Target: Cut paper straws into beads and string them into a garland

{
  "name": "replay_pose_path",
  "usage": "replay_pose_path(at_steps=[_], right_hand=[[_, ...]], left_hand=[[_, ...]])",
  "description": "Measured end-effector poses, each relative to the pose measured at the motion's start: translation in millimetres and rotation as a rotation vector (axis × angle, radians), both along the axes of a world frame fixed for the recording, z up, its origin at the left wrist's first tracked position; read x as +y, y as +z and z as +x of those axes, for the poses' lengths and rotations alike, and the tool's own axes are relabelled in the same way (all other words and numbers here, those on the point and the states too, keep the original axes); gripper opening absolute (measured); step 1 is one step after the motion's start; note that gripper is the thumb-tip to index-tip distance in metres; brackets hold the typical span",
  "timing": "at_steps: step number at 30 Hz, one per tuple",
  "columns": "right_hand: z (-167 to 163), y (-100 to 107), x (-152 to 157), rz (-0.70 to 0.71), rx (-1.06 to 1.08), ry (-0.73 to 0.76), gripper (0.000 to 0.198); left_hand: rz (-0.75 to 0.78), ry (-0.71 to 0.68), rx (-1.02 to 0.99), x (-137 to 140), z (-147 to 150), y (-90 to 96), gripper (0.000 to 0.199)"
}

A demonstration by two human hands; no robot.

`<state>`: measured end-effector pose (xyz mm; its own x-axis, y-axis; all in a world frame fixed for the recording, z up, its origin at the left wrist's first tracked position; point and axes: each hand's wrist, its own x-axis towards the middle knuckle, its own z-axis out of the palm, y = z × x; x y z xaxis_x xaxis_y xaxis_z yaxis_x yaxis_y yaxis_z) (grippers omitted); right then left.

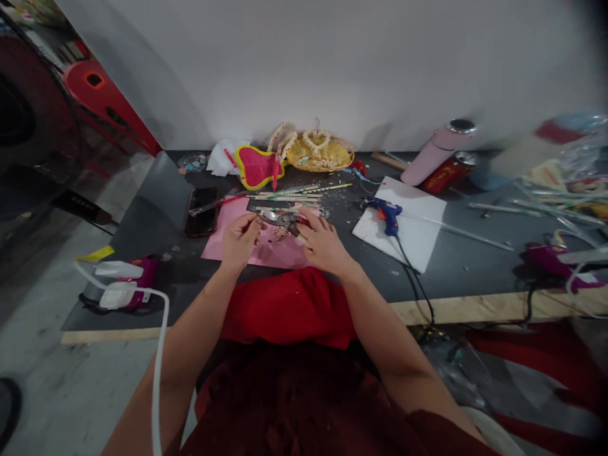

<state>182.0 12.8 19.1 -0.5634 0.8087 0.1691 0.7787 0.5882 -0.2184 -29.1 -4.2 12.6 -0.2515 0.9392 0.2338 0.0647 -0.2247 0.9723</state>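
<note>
My right hand (322, 239) is wrapped round the handles of a pair of pruning shears (280, 218), whose metal blades point left. My left hand (241, 239) is closed in a pinch at the blade tips; what its fingers hold is too small to make out. Under both hands lies a pink sheet (221, 240). A small heap of short, pale cut pieces (282, 235) rests on it below the shears. Thin pale and green sticks (304, 193) are spread just beyond the blades.
Left of the sheet lies a phone (202, 218). A yellow basket (327, 158) and a pink-and-yellow tray (254, 168) stand against the wall. To the right are a blue glue gun (389, 214) on a white board (422, 250), a pink flask (437, 152) and a red can (446, 174).
</note>
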Motion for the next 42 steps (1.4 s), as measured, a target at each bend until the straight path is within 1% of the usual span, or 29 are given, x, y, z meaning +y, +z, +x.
replay_pose_path(at_steps=[7, 14, 17, 19, 21, 23, 24, 27, 31, 34, 39, 42], right_hand=[[0, -1, 2, -0.027, 0.003, 0.009, 0.046], [2, -2, 4, -0.053, 0.023, 0.041, 0.045], [3, -3, 5, -0.080, 0.081, 0.036, 0.045], [3, -5, 6, -0.091, 0.145, 0.005, 0.050], [2, -5, 6, -0.096, 0.168, -0.029, 0.063], [1, -5, 6, -0.104, 0.119, -0.048, 0.073], [0, -5, 6, -0.108, 0.082, -0.055, 0.073], [-3, -2, 4, -0.112, 0.010, -0.072, 0.066], [-6, 1, 2, -0.113, 0.044, -0.086, 0.061], [-7, 1, 1, -0.104, 0.060, -0.101, 0.059], [-8, 1, -1, -0.092, 0.024, -0.149, 0.058], [-8, 0, -1, -0.094, 0.027, -0.156, 0.062]], left_hand=[[-0.036, -0.065, 0.114, 1, -2, -4.4, 0.021], [-0.035, -0.079, 0.189, -2, -3, 0.8, 0.023], [-0.040, -0.086, 0.192, -2, -4, 2.0, 0.024], [-0.040, -0.080, 0.192, -2, -5, 1.7, 0.024], [-0.037, -0.074, 0.209, -3, -5, 1.0, 0.025], [-0.037, -0.075, 0.221, -3, -4, 0.7, 0.025], [-0.040, -0.079, 0.221, -3, -3, 0.9, 0.025], [-0.049, -0.092, 0.225, -5, -2, 3.6, 0.024], [-0.039, -0.080, 0.241, -7, -1, 8.5, 0.025], [-0.019, -0.065, 0.256, -7, -2, 9.8, 0.025], [-0.025, -0.058, 0.279, -8, -3, 8.3, 0.026], [0.007, -0.054, 0.272, -7, -2, 5.8, 0.020]])
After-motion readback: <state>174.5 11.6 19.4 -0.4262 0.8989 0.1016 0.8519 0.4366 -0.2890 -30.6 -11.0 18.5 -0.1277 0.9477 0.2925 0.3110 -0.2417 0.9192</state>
